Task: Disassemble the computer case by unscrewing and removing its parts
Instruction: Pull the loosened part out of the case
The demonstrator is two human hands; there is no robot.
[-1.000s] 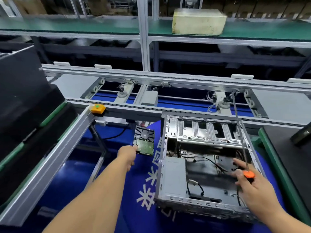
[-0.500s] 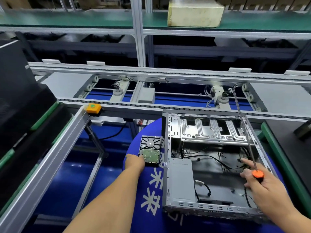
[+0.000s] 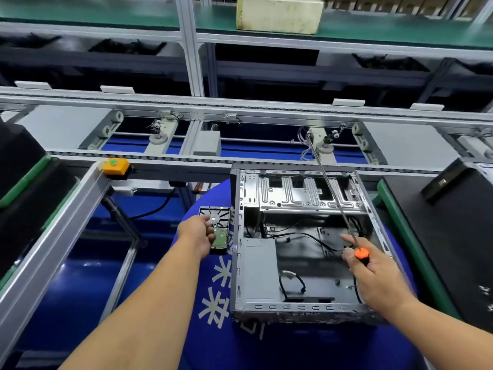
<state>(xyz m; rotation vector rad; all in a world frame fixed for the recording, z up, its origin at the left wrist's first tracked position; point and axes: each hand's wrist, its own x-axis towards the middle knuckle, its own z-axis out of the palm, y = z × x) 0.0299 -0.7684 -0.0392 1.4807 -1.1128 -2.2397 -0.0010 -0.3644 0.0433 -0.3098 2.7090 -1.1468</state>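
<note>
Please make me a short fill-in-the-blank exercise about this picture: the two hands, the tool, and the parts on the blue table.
1. The right hand holds a long screwdriver with an orange and black handle; its thin metal shaft points ____ from the person.
2. The hard drive with the green circuit board lies on the blue round table, to the ____ of the open grey metal computer case.
3. The left hand touches the ____.

Missing words: away; left; hard drive

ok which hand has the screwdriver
The right hand: it grips the orange-collared screwdriver over the open case. The left hand rests at the hard drive.
</note>
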